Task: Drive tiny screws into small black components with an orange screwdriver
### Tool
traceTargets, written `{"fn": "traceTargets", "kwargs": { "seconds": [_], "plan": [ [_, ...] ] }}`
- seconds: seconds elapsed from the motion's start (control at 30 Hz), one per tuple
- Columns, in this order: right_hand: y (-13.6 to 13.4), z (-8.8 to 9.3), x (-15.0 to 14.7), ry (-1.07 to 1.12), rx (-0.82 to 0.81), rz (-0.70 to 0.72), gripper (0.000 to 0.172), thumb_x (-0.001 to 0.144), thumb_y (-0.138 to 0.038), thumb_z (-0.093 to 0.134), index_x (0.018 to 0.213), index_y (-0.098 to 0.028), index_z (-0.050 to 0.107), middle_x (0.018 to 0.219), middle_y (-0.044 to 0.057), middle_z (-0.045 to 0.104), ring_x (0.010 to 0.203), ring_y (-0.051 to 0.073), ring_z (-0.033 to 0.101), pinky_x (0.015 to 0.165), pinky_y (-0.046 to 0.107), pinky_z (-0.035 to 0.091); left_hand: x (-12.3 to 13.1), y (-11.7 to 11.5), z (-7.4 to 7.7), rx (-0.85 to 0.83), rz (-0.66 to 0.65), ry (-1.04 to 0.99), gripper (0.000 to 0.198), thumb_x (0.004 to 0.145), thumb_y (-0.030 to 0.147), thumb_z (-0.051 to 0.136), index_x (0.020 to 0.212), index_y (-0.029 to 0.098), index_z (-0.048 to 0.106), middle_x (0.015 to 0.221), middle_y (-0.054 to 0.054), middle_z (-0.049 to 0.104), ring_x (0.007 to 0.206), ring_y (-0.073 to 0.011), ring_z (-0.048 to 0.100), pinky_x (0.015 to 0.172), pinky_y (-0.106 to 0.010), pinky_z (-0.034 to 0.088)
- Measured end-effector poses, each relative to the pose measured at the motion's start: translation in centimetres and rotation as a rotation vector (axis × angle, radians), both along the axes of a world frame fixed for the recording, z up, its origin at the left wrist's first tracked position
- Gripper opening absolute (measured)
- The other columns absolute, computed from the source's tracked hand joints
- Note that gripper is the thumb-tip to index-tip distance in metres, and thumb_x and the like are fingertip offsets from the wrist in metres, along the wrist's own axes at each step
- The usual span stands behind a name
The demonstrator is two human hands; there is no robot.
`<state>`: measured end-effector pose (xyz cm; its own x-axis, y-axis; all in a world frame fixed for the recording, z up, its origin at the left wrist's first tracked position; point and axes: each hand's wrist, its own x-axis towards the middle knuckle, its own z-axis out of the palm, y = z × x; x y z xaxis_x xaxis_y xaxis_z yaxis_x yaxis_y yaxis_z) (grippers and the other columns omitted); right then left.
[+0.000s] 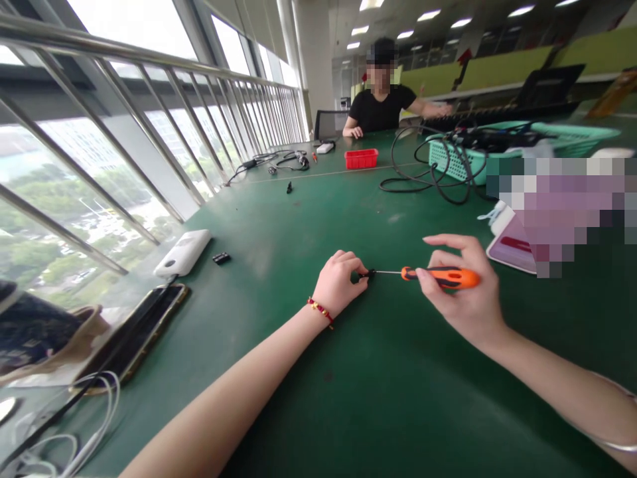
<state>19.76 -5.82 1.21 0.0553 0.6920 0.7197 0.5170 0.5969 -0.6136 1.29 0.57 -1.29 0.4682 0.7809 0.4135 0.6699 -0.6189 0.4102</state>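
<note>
so the left hand [342, 282] is pinching a small black part [369, 273] just above the green table [308, 392], thumb and fingertips closed around it, with most of the part hidden by the fingers. the right hand [465, 292] has an orange and black screwdriver [460, 277] by the handle — thumb underneath, fingers curled round the back, index finger lifted off and sticking out to the left. the screwdriver lies about level, thin metal shaft pointing left, and its tip meets the black part at the left fingertips. can't tell if it's actually sitting in a screw, too tiny to see.

there's a red bracelet [321, 311] on the left wrist. over to the left of that arm there's a short black piece [221, 258] lying on its own near a white box [184, 252], then a phone [159, 318] lying flat and a loop of white cable [115, 398] by the near edge.

further up the table: a red tray [361, 160], plus a teal basket [450, 159] stuffed with black stuff, cables spilling out beside it. another person [382, 109] sits at the far end — one hand on the table.
</note>
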Motion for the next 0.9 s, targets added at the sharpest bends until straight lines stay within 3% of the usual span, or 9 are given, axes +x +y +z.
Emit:
{"fn": "traceTargets", "kwargs": {
  "seconds": [0.1,0.2,0.33,0.47,0.63,0.73,0.8,0.9],
  "plan": [
    [0.6,-0.6,0.2,0.069,0.078,0.033,0.045,0.07,-0.02,0.063,0.111,-0.024,0.046,0.082,0.002,0.054,0.069,0.016,0.056,0.066,0.032,0.049,0.0,0.5,-0.1,0.017,-0.014,0.01,0.006,0.069,0.013,0.058,0.068,0.018,0.06,0.077,-0.001,0.062,0.079,-0.0169,0.052,0.076,-0.03,0.047],
    [0.7,-0.8,0.2,0.127,0.022,0.04,0.05,0.07,-0.024,0.065,0.115,-0.024,0.042,0.077,0.0,0.051,0.062,0.015,0.054,0.058,0.03,0.048,0.1,0.9,-0.3,0.034,-0.004,0.006,0.004,0.069,0.013,0.059,0.068,0.018,0.059,0.077,-0.002,0.062,0.079,-0.017,0.052,0.075,-0.03,0.047],
    [-0.1,-0.4,-0.1,0.041,-0.105,0.015,0.027,0.077,-0.028,0.059,0.102,-0.022,0.05,0.054,-0.006,0.041,0.042,0.009,0.042,0.044,0.024,0.037,0.2,1.0,-0.3,0.045,0.01,0.001,0.005,0.069,0.013,0.059,0.067,0.018,0.059,0.076,-0.002,0.061,0.079,-0.0171,0.051,0.075,-0.03,0.047],
    [-0.5,-0.4,-0.1,-0.025,-0.129,-0.032,0.013,0.079,-0.027,0.057,0.09,-0.02,0.054,0.06,-0.003,0.05,0.045,0.008,0.045,0.045,0.023,0.037,0.2,0.9,-0.2,0.041,0.023,0.001,0.006,0.069,0.012,0.06,0.066,0.018,0.059,0.075,-0.002,0.061,0.078,-0.0172,0.052,0.074,-0.03,0.047],
    [0.4,-1.5,-0.2,0.104,-0.001,0.018,0.042,0.071,-0.021,0.063,0.11,-0.022,0.046,0.087,0.004,0.054,0.072,0.016,0.056,0.066,0.031,0.048,0.2,0.8,-0.2,0.033,0.035,0.009,0.006,0.069,0.013,0.059,0.066,0.018,0.06,0.076,-0.002,0.061,0.078,-0.0174,0.052,0.073,-0.03,0.047],
    [0.6,-1.7,-0.4,0.137,-0.038,0.04,0.053,0.069,-0.023,0.065,0.116,-0.022,0.041,0.082,0.002,0.051,0.069,0.015,0.054,0.062,0.03,0.048,0.1,0.8,-0.2,0.037,0.029,0.009,0.005,0.069,0.013,0.059,0.067,0.018,0.06,0.076,-0.002,0.061,0.078,-0.0174,0.052,0.074,-0.03,0.047],
    [0.4,-1.5,-0.4,0.089,-0.109,0.023,0.042,0.072,-0.026,0.062,0.11,-0.022,0.045,0.065,-0.004,0.046,0.052,0.011,0.048,0.051,0.026,0.042,0.0,0.8,-0.2,0.036,0.027,0.007,0.005,0.069,0.013,0.059,0.067,0.018,0.06,0.076,-0.002,0.062,0.078,-0.0174,0.052,0.074,-0.03,0.047],
    [0.0,-1.2,-0.3,-0.029,-0.153,-0.021,0.015,0.077,-0.029,0.057,0.09,-0.022,0.053,0.055,-0.005,0.046,0.044,0.01,0.045,0.048,0.025,0.038,0.0,0.7,-0.2,0.036,0.026,0.003,0.005,0.069,0.013,0.059,0.067,0.018,0.06,0.076,-0.002,0.062,0.078,-0.0173,0.052,0.075,-0.03,0.046]
  ]
}}
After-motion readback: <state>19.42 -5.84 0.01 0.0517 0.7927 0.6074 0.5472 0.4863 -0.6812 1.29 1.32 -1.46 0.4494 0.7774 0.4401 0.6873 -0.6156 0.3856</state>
